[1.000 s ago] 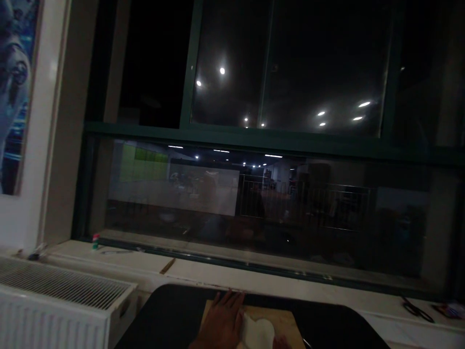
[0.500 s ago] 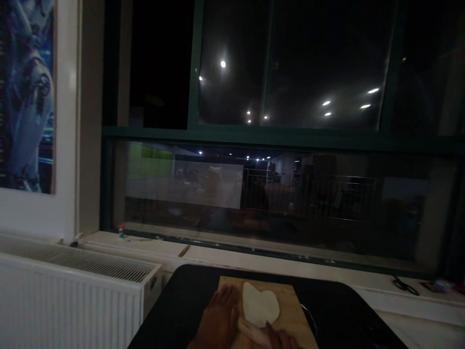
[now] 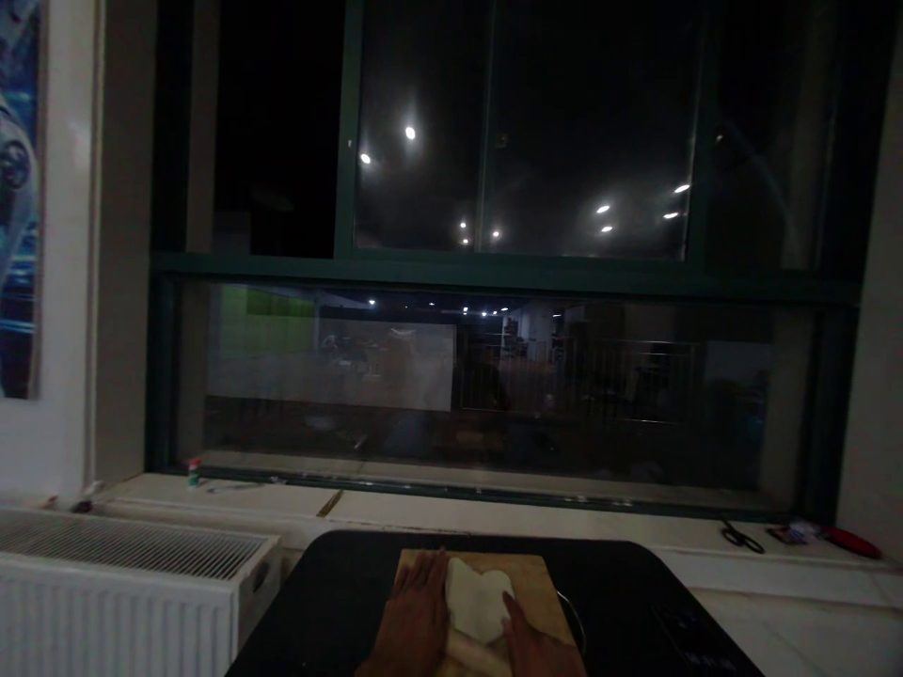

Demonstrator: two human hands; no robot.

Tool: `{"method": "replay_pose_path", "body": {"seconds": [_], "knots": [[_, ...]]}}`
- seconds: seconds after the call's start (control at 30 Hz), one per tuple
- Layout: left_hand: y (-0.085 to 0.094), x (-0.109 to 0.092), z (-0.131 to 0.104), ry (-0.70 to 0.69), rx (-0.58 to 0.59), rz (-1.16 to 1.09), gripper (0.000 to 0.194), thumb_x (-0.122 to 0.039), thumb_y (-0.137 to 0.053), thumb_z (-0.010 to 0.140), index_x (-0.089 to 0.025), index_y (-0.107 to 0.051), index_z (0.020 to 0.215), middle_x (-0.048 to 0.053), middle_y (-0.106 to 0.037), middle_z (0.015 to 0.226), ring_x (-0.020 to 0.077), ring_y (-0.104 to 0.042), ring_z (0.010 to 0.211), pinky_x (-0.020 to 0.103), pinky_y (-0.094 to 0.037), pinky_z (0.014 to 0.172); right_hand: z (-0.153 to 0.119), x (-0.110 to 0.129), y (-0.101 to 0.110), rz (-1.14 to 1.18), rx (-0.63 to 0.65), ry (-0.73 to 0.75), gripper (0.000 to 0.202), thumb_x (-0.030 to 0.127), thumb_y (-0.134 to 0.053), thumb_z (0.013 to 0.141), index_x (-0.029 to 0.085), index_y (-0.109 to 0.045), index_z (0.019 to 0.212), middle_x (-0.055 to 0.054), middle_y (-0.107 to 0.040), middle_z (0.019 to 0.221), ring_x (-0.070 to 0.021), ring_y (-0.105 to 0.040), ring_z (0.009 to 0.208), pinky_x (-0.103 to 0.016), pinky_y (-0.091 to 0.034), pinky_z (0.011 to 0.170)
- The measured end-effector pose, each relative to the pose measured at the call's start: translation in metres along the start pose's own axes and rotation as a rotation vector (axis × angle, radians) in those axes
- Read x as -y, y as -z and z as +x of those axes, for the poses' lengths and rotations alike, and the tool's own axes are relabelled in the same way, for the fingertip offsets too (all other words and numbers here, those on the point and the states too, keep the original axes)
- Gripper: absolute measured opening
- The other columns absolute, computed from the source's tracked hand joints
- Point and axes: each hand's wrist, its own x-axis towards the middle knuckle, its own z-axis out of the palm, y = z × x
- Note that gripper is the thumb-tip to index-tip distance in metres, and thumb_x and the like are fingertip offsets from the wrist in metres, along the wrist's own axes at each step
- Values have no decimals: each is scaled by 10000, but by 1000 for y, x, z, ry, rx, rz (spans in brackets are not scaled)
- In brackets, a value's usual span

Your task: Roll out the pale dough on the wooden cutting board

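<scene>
A pale, flat, roughly heart-shaped sheet of dough (image 3: 474, 597) lies on a wooden board (image 3: 532, 569) at the bottom middle. My left hand (image 3: 416, 616) rests flat along the board's left side, fingers stretched forward, its inner edge against the dough. From the right, my right hand (image 3: 534, 641) reaches in with fingers apart, one fingertip at the dough's right edge. Below the dough, a light wooden rolling pin (image 3: 476, 655) lies between the hands. Its right end is by my right hand and partly hidden. The dim picture blurs the finger contacts.
The board sits on a black table (image 3: 339, 592) with rounded corners. A curved metal rim (image 3: 575, 616) shows beside the board. Behind are a windowsill (image 3: 423, 512) with black-handled scissors (image 3: 740, 537) and a small red-capped tube (image 3: 194, 473). A white radiator (image 3: 119, 602) stands left.
The view has turned slightly right. My right hand has moved from the rolling pin's end up to the dough's right edge. My left hand has slid forward, closer against the dough.
</scene>
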Motion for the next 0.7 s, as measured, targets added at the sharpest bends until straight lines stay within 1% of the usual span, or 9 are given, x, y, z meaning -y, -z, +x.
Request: {"method": "replay_pose_path", "body": {"seconds": [0.07, 0.13, 0.17, 0.23, 0.33, 0.43, 0.53, 0.6, 0.7], "knots": [[7, -4, 8, -27, 3, -8, 747, -181, -388, 891, -104, -342, 1633, 96, -362, 1687, 302, -242, 1584, 519, -198, 1305, 14, -10, 29, 56, 7, 87, 552, 268, -197, 1082, 209, -548, 1503, -91, -820, 929, -288, -788, 832, -392, -603, 731], [9, -9, 19, -45, 7, -10, 745, -199, -388, 890, -107, -355, 1628, 91, -357, 1689, 293, -229, 1589, 527, -175, 1308, 33, -23, 56, 90, 50, 189, 542, 267, -229, 1069, 197, -530, 1514, -119, -808, 1060, -294, -774, 956, -396, -584, 822], [7, -11, 27, -34, 7, -13, 714, -210, -361, 918, -110, -367, 1624, 96, -360, 1686, 291, -239, 1587, 536, -185, 1303, 42, -30, 64, 133, 65, 224, 533, 256, -233, 1067, 201, -563, 1481, -120, -795, 1135, -274, -759, 1027, -368, -567, 868], [0, -13, 43, 31, 18, -16, 665, -236, -301, 972, -108, -374, 1620, 119, -364, 1681, 309, -270, 1576, 572, -230, 1283, 58, -39, 67, 152, 116, 229, 530, 193, -240, 1034, 183, -655, 1364, -117, -798, 1116, -257, -762, 994, -345, -562, 860], [-14, -12, 66, 106, 57, -27, 644, -333, -276, 1029, -108, -354, 1627, 149, -356, 1679, 370, -292, 1560, 653, -265, 1244, 76, -48, 40, 156, 117, 197, 556, 144, -231, 1007, 137, -660, 1361, -156, -737, 1301, -275, -721, 1144, -401, -544, 989], [-22, -9, 84, 127, 78, -20, 643, -389, -274, 1047, -112, -373, 1619, 166, -382, 1666, 386, -302, 1553, 678, -261, 1232, 91, -53, 6, 179, 84, 135, 533, 255, -259, 1046, 184, -630, 1422, -131, -620, 1483, -295, -542, 1408, -490, -438, 1157], [-23, -8, 91, 141, 86, 4, 618, -378, -271, 1049, -153, -403, 1610, 155, -379, 1669, 373, -293, 1558, 677, -256, 1232, 104, -58, -15, 177, 132, 67, 523, 330, -277, 1050, 260, -629, 1429, -93, -597, 1517, -294, -503, 1443, -544, -440, 1155], [-25, -8, 92, 178, 90, 9, 619, -364, -259, 1048, -164, -383, 1621, 158, -343, 1683, 380, -264, 1566, 716, -248, 1217, 110, -63, -25, 194, 175, 62, 536, 312, -267, 1036, 260, -625, 1432, -89, -587, 1528, -286, -497, 1449, -542, -463, 1136], [-35, -4, 93, 224, 115, -3, 656, -379, -226, 1050, -128, -277, 1654, 187, -244, 1706, 408, -194, 1577, 782, -232, 1185, 115, -74, -48, 255, 152, 77, 551, 288, -275, 1006, 239, -650, 1407, -94, -618, 1493, -280, -529, 1423, -519, -492, 1119]]}}
